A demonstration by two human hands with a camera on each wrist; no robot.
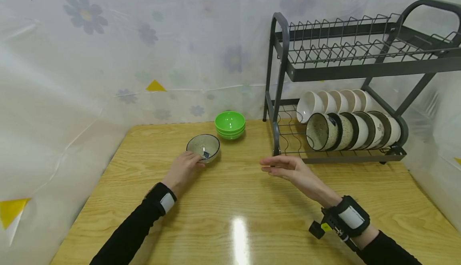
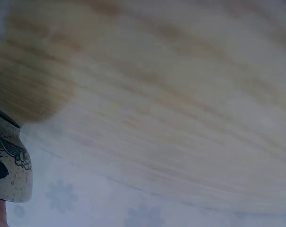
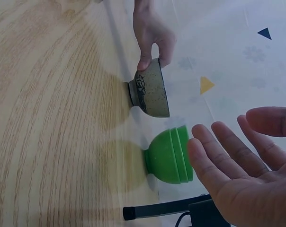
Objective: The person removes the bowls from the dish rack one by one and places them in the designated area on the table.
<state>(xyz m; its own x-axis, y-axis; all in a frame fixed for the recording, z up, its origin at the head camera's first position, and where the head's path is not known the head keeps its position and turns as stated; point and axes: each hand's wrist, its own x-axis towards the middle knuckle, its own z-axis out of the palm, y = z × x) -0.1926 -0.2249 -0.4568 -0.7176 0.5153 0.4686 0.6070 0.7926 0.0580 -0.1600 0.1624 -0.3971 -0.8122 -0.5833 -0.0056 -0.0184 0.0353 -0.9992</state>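
Observation:
A speckled ceramic bowl (image 1: 203,148) with a dark rim and a blue-black pattern sits upright on the wooden table. My left hand (image 1: 184,168) pinches its near left rim, thumb outside and fingers over the edge. Part of that bowl (image 2: 10,163) shows at the left edge of the left wrist view, a fish drawn on its side. My right hand (image 1: 288,173) hovers over the table in front of the rack with fingers extended, holding nothing. Behind and right of the speckled bowl stands a stack of green bowls (image 1: 230,125), touched by neither hand.
On the right stands a dark two-tier dish rack (image 1: 345,73). Its lower tier holds a back row of white bowls (image 1: 309,107) and a front row of patterned bowls (image 1: 321,132), tilted on their sides. A flowered plastic sheet (image 1: 216,49) hangs behind the table (image 1: 230,201).

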